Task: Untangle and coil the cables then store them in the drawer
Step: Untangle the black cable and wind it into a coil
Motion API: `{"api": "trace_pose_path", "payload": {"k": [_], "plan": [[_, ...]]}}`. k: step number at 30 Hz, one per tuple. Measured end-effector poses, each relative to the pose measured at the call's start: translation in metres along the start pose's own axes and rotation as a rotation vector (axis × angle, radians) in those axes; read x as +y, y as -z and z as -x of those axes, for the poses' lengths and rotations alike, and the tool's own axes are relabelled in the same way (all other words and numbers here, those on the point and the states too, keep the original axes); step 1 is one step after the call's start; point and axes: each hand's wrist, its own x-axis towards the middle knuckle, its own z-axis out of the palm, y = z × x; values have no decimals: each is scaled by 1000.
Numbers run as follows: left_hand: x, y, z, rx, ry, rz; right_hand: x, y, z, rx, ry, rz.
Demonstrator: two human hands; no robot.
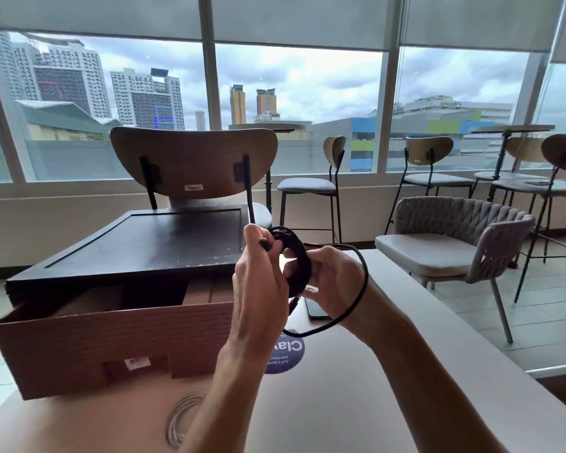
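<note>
Both hands are raised together above the table (356, 387), joined by one black cable (296, 256). The left hand (258, 289) pinches a free plug end between thumb and fingertips at the top of the coil. The right hand (332, 279) clasps the wound turns from the far side, fingers curled through the ring. A single slack loop (361, 286) hangs to the right of the coil and sweeps down under the wrists; the cable is thus mostly wound, with one last length outstanding. The step in hand is judged to be coiling. The next move calls for laying the slack onto the ring and securing the end, without letting the turns spring apart. A phone (317, 310) and a round blue sticker (286, 353) lie on the table beneath. Near left, a pale cable (180, 420), apparently already coiled, rests on the tabletop. Left of the hands the drawer (111, 341) stands pulled out under its black cabinet (138, 243), its contents not discernible.
</note>
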Motion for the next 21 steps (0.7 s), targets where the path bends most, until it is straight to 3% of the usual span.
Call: {"api": "trace_pose_path", "payload": {"k": [4, 12, 17, 21], "plan": [[3, 4, 0, -48, -8, 29, 3, 7, 10, -181, 81, 79], [5, 10, -12, -91, 204, 132, -1, 11, 13, -10, 24, 100], [-25, 62, -36, 157, 88, -35, -4, 35, 14, 133, -23, 260], [-53, 106, -44, 291, 46, -121, -13, 51, 19, 199, -3, 144]]}}
